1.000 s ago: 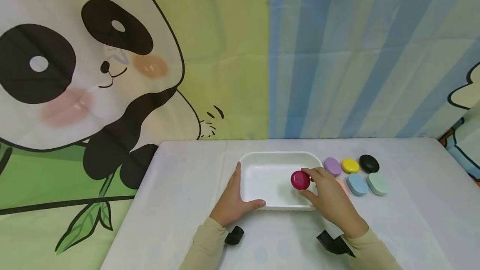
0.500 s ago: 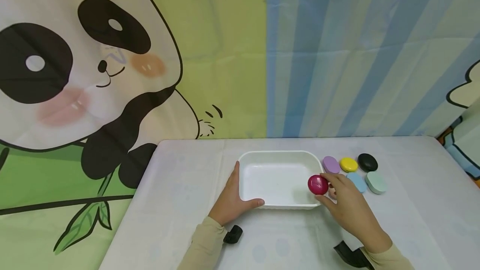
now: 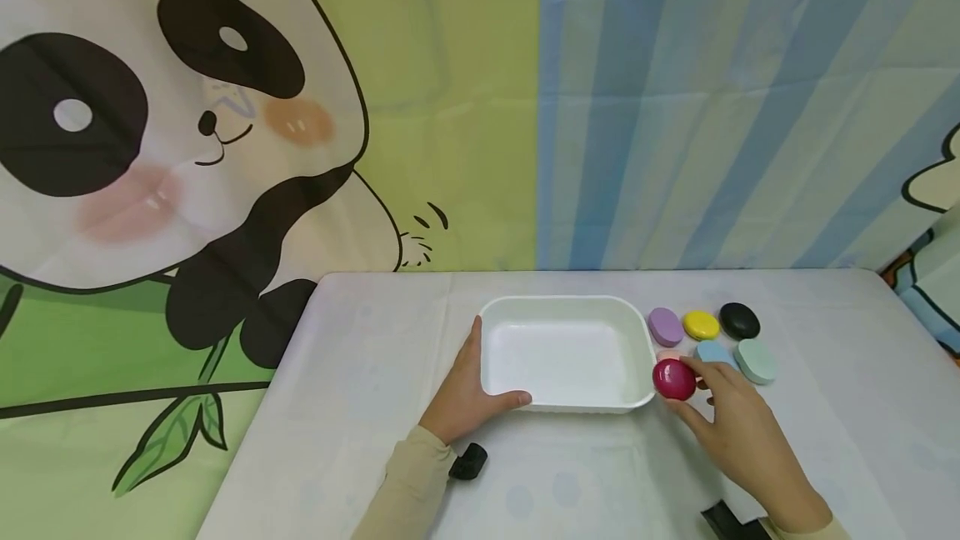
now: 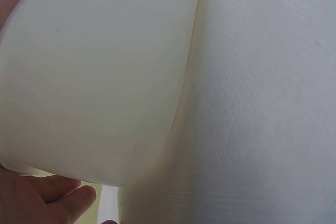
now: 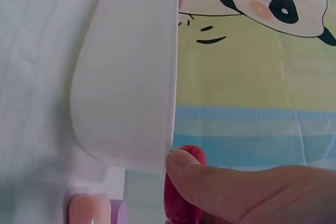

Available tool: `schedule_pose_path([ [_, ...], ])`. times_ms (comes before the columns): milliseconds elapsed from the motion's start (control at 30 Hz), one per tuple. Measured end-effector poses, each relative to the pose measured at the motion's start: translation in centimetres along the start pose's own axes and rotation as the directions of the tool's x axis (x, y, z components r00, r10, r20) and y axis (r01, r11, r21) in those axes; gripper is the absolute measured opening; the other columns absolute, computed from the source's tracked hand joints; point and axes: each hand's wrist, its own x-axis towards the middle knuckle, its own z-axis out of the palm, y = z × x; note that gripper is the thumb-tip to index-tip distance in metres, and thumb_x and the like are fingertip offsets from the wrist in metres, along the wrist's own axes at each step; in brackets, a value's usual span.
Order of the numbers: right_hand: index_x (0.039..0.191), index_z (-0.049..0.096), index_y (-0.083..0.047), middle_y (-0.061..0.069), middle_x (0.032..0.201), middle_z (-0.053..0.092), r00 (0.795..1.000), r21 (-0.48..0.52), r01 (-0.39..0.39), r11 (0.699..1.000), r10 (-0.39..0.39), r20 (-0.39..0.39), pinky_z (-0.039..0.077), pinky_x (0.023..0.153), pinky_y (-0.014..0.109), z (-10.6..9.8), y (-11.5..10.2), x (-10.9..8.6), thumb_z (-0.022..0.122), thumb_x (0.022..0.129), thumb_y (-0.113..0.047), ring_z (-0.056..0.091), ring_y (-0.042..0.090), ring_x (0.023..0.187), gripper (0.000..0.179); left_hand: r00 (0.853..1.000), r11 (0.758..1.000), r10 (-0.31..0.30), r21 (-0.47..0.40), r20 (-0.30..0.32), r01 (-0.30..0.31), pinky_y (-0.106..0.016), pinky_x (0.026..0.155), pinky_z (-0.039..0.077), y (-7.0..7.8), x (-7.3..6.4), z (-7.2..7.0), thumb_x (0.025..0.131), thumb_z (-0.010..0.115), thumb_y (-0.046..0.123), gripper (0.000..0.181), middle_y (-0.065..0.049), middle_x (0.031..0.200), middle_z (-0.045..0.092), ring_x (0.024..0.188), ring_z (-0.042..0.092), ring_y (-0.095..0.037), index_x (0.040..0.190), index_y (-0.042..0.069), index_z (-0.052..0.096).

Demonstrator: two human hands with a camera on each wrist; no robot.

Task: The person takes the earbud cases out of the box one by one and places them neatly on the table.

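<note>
A small white rectangular tray lies on the table, and my left hand grips its near left corner. The thumb lies along the near rim and the fingers run up the left side; the tray's outer wall fills much of the left wrist view. My right hand pinches a glossy magenta disc between thumb and fingers, just off the tray's right end. In the right wrist view the thumb presses against the disc. Part of a pale pink piece shows behind the disc.
Right of the tray sit a purple disc, a yellow disc, a black disc, a light blue piece and a mint piece. A panda-print curtain hangs behind the table.
My right hand has carried the magenta disc rightward, from over the tray's inside to beyond its right rim. The left hand has kept its place at the tray's corner.
</note>
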Motion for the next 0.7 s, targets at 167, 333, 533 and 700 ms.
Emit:
schedule_pose_path([
  [167,0.121,0.055,0.004,0.017,0.104,0.056,0.999,-0.020,-0.042,0.999,0.042,0.023,0.052,0.065,0.044,-0.3,0.5,-0.5,0.083,0.067,-0.021,0.053,0.028,0.087,0.066,1.000,1.000,-0.006,0.008,0.004,0.006,-0.046,0.108,0.024,0.1,0.0,0.0,0.056,0.070,0.073,0.128,0.004,0.154,0.006,0.138,0.015,-0.018,0.147,0.031,-0.009],
  [333,0.122,0.054,0.004,0.018,0.104,0.056,0.995,-0.042,-0.083,0.996,0.085,0.059,0.052,0.066,0.046,-0.2,1.1,-1.0,0.083,0.067,-0.022,0.052,0.029,0.087,0.068,1.000,1.000,-0.008,0.006,0.008,0.008,-0.046,0.108,0.024,0.2,-0.1,-0.1,0.056,0.070,0.073,0.130,0.004,0.154,0.006,0.138,0.016,-0.017,0.149,0.026,-0.007],
  [533,0.123,0.052,0.004,0.020,0.105,0.055,0.981,-0.073,-0.136,0.988,0.145,0.132,0.051,0.068,0.048,-0.1,2.1,-1.4,0.081,0.069,-0.028,0.051,0.031,0.087,0.069,1.000,1.000,-0.007,0.007,0.010,0.007,-0.045,0.108,0.024,0.4,-0.1,-0.2,0.057,0.070,0.072,0.129,0.004,0.154,0.005,0.138,0.015,-0.017,0.149,0.025,-0.007],
  [700,0.123,0.052,0.005,0.024,0.107,0.054,0.966,-0.111,-0.180,0.977,0.197,0.166,0.050,0.071,0.052,0.2,2.7,-1.5,0.081,0.068,-0.032,0.051,0.034,0.088,0.072,1.000,1.000,0.004,0.003,0.012,-0.004,-0.045,0.108,0.024,0.4,0.0,-0.2,0.057,0.071,0.071,0.128,0.005,0.154,0.004,0.139,0.013,-0.017,0.148,0.028,-0.009],
])
